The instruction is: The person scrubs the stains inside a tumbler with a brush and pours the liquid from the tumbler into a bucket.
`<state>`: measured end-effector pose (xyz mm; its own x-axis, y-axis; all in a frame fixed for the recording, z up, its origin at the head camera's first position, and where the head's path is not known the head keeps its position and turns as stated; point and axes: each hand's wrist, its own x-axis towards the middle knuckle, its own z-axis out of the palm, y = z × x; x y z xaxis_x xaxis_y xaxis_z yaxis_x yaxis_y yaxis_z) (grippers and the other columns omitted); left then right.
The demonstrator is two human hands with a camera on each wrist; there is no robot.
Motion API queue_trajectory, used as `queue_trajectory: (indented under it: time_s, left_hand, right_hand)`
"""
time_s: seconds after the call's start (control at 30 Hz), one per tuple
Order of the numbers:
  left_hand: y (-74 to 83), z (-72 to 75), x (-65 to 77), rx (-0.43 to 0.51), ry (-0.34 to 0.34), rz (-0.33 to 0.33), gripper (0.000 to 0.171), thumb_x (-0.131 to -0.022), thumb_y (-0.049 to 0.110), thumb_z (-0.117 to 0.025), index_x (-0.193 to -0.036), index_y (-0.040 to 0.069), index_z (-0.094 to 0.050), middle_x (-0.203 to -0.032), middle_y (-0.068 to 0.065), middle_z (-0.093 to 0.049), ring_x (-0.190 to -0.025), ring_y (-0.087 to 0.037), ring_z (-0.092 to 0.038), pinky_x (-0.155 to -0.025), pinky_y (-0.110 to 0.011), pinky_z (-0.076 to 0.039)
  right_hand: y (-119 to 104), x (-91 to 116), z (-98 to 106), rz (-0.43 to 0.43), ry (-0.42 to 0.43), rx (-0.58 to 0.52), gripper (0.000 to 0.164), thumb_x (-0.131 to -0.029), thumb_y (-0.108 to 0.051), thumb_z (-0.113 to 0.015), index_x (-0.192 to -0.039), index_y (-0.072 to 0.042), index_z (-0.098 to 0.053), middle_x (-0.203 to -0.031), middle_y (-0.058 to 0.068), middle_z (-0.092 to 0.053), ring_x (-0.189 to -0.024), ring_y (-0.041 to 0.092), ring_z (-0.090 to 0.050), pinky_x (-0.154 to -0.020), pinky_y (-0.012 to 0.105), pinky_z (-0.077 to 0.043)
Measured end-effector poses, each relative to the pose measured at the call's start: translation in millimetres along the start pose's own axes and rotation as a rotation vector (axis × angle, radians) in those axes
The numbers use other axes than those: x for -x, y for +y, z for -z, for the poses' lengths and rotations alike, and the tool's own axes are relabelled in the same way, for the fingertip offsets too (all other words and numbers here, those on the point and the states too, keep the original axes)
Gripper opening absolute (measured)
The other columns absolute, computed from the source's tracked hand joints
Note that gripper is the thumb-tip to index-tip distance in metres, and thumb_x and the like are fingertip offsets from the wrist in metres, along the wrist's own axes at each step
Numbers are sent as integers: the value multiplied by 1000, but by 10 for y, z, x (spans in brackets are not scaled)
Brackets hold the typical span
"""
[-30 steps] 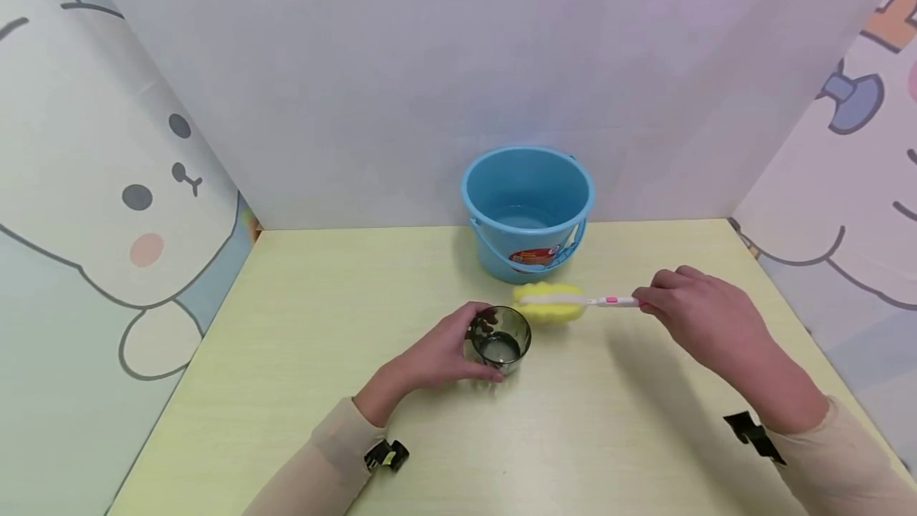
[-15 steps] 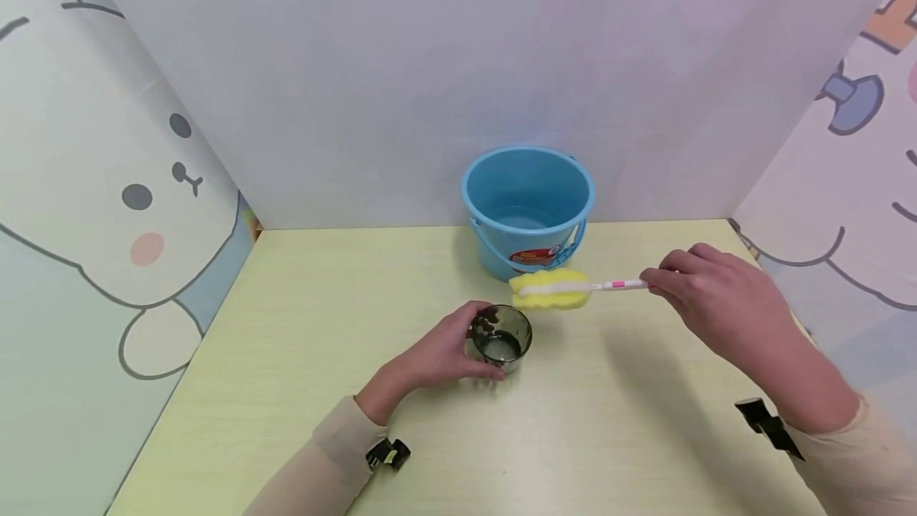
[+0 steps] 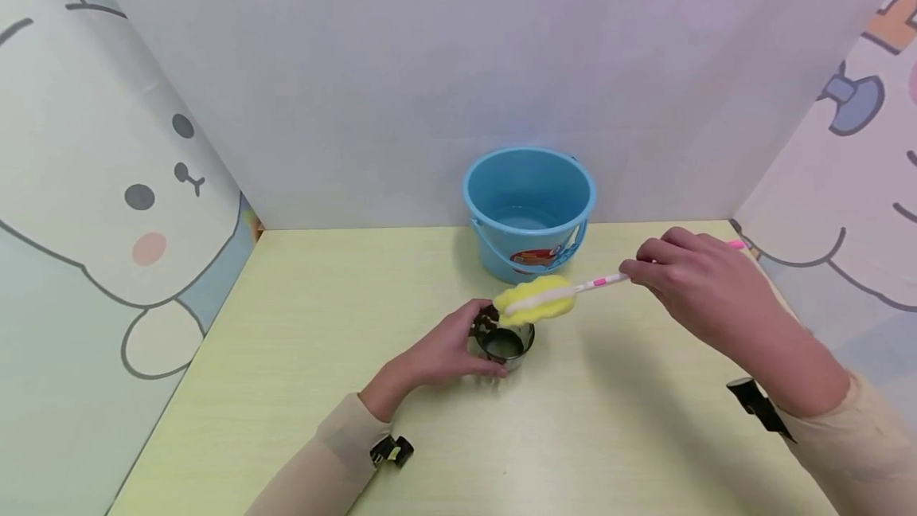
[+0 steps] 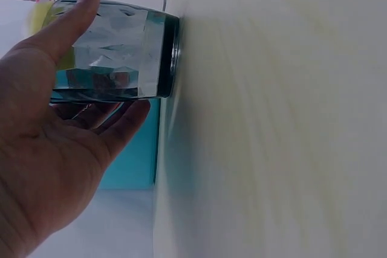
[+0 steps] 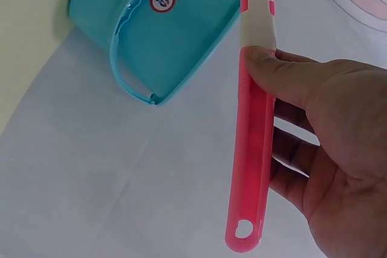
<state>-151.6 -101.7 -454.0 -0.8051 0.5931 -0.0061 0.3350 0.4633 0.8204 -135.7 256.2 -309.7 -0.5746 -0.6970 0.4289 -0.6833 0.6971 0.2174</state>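
A dark tinted glass cup (image 3: 505,347) stands upright on the table, its mouth facing up. My left hand (image 3: 450,349) grips it round the side, thumb on the near wall and fingers behind. In the left wrist view the faceted glass (image 4: 115,49) sits between thumb and fingers. My right hand (image 3: 691,277) pinches the pink and white handle (image 5: 254,125) of a sponge cup brush, thumb along its top. The brush's yellow sponge head (image 3: 536,300) hangs tilted over the cup's far rim and overlaps it in the head view.
Behind the cup, a light blue bucket (image 3: 528,213) with its handle folded down stands near the back wall. The pale yellow table (image 3: 322,293) meets a white back wall (image 3: 358,86), with cartoon-printed panels (image 3: 93,181) at the sides.
The brush in my right hand rises from beside the cup, then moves left so its sponge head tips over the cup's rim. My left hand keeps its hold on the cup.
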Motion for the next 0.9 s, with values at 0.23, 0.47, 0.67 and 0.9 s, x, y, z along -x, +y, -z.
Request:
queue_trajectory:
  time_s: [0.23, 0.47, 0.67, 0.9]
  left_hand:
    - [1, -1, -18, 3, 3, -1, 97, -79, 38, -97, -155, 16, -41, -147, 6, -55, -134, -12, -52, -116, -38, -44]
    - [19, 3, -37, 6, 0, -1, 98, -79, 39, -97, -156, 16, -41, -149, 5, -54, -135, -12, -52, -117, -37, -43]
    - [46, 7, -44, -4, -6, 8, 99, -79, 39, -97, -156, 15, -40, -148, 3, -54, -134, -14, -53, -117, -38, -43]
    - [61, 7, -43, 10, -1, 0, 98, -78, 37, -97, -155, 14, -41, -146, 3, -55, -130, -13, -54, -115, -36, -45]
  right_hand:
    - [-77, -162, 38, 83, -67, 65, 53, -61, 7, -99, -108, -8, -80, -96, 8, -67, -92, 33, -61, -71, 42, -57]
    - [-186, -333, 54, 176, -112, 176, 51, -65, 6, -98, -110, -5, -76, -95, 10, -62, -90, 32, -56, -77, 40, -52]
    - [-285, -468, 24, 241, -111, 248, 59, -62, -6, -104, -114, -4, -75, -98, 11, -63, -90, 31, -54, -83, 41, -51]
    - [-366, -604, -102, 340, -14, 326, 55, -67, -11, -103, -112, 2, -73, -108, 15, -66, -104, 34, -59, -94, 42, -54]
